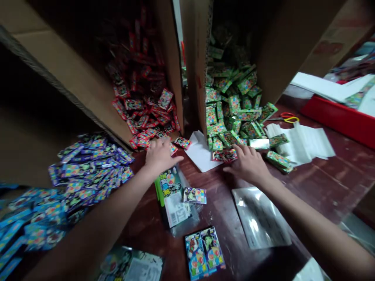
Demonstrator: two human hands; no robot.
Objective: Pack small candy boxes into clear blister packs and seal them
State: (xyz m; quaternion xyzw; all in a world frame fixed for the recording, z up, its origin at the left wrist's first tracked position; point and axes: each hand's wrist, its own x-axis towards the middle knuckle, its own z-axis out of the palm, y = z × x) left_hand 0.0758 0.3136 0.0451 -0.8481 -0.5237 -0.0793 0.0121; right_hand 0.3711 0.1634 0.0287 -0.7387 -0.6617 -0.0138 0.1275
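Note:
My left hand (159,157) reaches over the front of a pile of small red packs (140,111) spilling from a cardboard box, its thumb apart and its fingertips partly hidden among them. My right hand (250,166) has its fingers spread at the edge of a heap of small green packs (234,105). Close to its fingers lies a single red pack (224,155) on a white paper sheet (202,150). Between my arms are a printed pouch (168,183) with a label, a purple-and-white pack (195,195) resting on it, and a blue and purple pair of packs (204,253).
Purple packs (90,164) and blue packs (41,216) are heaped at left. Cardboard box walls (193,66) rise behind. At right are clear plastic bags (260,218), scissors (288,118), crumpled white paper (307,144) and a red tray (340,119). Another printed pouch (140,265) lies near me.

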